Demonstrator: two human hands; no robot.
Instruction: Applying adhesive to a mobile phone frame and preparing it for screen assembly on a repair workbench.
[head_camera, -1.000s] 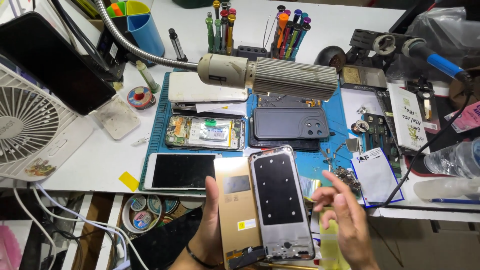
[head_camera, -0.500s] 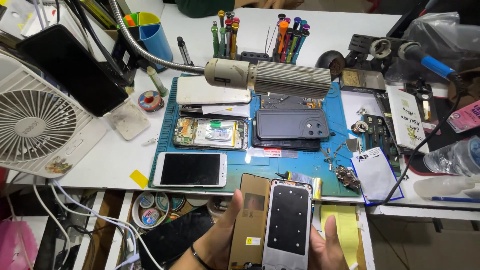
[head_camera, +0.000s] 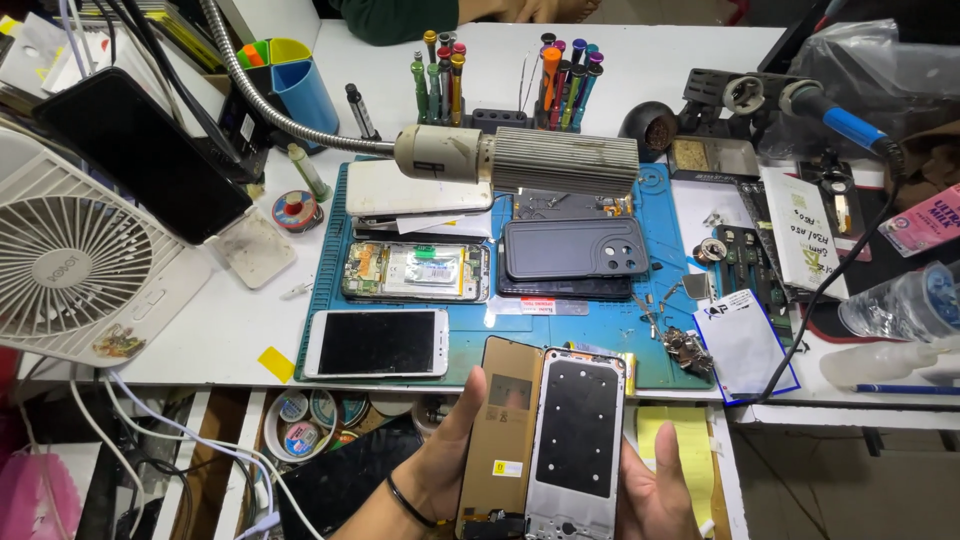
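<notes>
**Two phone parts held side by side below the bench edge**

Nearest: left hand (head_camera: 435, 478) grips the brown display panel (head_camera: 500, 430), thumb up along its left edge, fingers hidden behind; black band on the wrist. Small yellow rectangular label low on the panel's back, darker square patch higher up. Right hand (head_camera: 655, 495) cups the silver phone frame (head_camera: 578, 440) from the right side and behind, thumb at its right edge. Frame has a black inner plate, touches the panel's right edge, both upright, tops overlapping the front of the blue work mat (head_camera: 330, 290). Both hands closed on their parts.

Just right of the rt hand: yellow sticky pad (head_camera: 690, 440) on a lower shelf. Left of the lt hand, lower shelf: bowl of small round tins (head_camera: 300, 425).

Beyond the hands, on the mat: white phone w/ dark screen (head_camera: 377, 343), lying flat; behind it an opened phone (head_camera: 415, 272) w/ white battery showing. Straight ahead: dark phone case (head_camera: 575, 248), thin red-and-white strip label (head_camera: 537, 307) in front of it. Up-right: white pouch w/ blue edge (head_camera: 745, 345), screw pile beside.

Farther: gooseneck lamp head (head_camera: 520, 160) over the mat, screwdriver rack (head_camera: 500, 75) behind. Far left: white desk fan (head_camera: 75, 265). Far right: blue-handled soldering iron (head_camera: 840, 115), pink package (head_camera: 925, 225) at frame edge.
</notes>
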